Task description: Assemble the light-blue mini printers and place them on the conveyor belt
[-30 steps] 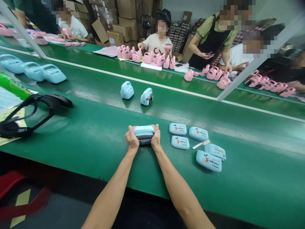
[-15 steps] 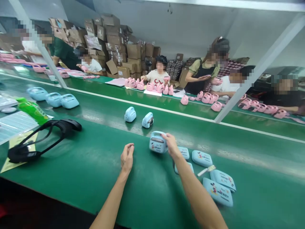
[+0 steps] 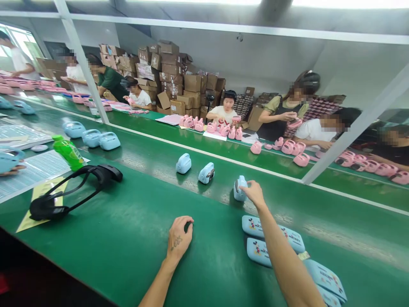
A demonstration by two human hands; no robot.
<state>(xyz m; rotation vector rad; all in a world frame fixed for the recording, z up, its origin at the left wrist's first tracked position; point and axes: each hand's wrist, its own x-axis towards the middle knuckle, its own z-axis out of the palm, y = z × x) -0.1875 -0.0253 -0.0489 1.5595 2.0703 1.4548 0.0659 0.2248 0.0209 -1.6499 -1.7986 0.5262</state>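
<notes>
My right hand [image 3: 254, 192] reaches forward over the green belt, fingers and thumb closed on the side of a light-blue handled case [image 3: 239, 189], which stands upright there. Beneath my right forearm lie several flat light-blue panels [image 3: 289, 238] printed with a cartoon mouse, partly hidden by the arm. A pale brush-like piece [image 3: 303, 256] shows among them. On the green table, my left hand [image 3: 180, 236] rests with loosely curled fingers, thumb apart, holding nothing I can see. Two more blue cases, one plain [image 3: 183, 163] and one with a dark front [image 3: 206, 173], stand left of the held one.
On the left are a black strap-like headset [image 3: 76, 187], a green bottle [image 3: 67, 152], printed sheets [image 3: 41, 172] and several blue cases [image 3: 109, 141]. Another person's hand holds a blue case at the left edge. Co-workers sit across, behind pink cases [image 3: 223, 129]. A white post [image 3: 338, 136] rises at right.
My right hand has carried the blue case from above the near table forward onto the belt, turning it side-on. My left hand's fingers have curled. The view has shifted.
</notes>
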